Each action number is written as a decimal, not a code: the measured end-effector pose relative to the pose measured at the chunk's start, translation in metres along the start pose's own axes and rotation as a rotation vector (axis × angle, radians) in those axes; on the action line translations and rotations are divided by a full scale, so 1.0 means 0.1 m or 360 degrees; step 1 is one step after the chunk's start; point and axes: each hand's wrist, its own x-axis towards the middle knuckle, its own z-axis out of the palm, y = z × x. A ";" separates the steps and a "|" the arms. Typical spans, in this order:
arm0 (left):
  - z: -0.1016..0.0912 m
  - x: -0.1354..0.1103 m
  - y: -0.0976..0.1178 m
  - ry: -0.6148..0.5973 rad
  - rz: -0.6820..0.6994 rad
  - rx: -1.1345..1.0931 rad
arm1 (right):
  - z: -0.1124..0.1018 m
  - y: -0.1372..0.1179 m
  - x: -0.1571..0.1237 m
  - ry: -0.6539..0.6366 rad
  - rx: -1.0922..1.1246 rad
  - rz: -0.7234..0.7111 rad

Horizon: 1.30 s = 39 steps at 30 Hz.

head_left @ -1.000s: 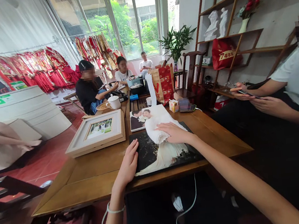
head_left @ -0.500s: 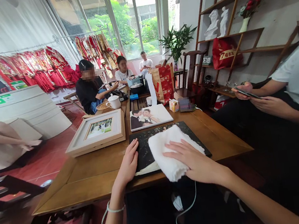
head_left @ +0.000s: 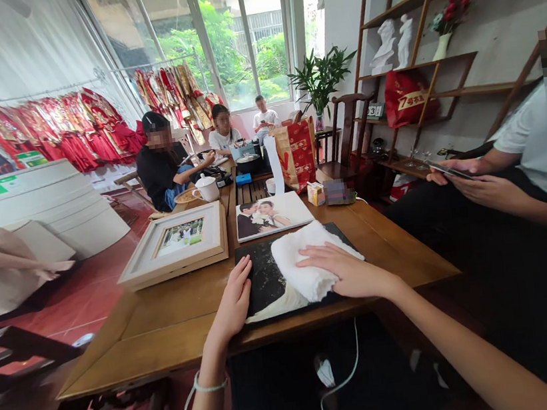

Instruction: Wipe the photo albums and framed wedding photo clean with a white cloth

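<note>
White towel (head_left: 295, 259) under right hand (head_left: 345, 269), grip spread, has left near edge of dark photo panel (head_left: 258, 271) — uncovering it — while left hand (head_left: 232, 296), fingers together, rests at its left side.

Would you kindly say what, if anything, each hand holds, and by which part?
Right hand on the cloth, middle to near edge; left hand on the dark print, left edge. Whether either grips cannot be told.
</note>
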 end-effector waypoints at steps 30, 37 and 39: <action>0.01 0.01 0.00 -0.0013 -0.0015 0.0038 | 0.16 -0.39 -0.52 0.0047 -0.0127 0.0062; 0.01 0.00 -0.01 -0.0037 0.0000 0.0050 | 0.10 -0.31 -0.45 0.0041 -0.0119 0.0033; 0.01 0.00 -0.01 -0.0035 0.0010 0.0049 | 0.08 -0.22 -0.32 0.0054 -0.0125 0.0034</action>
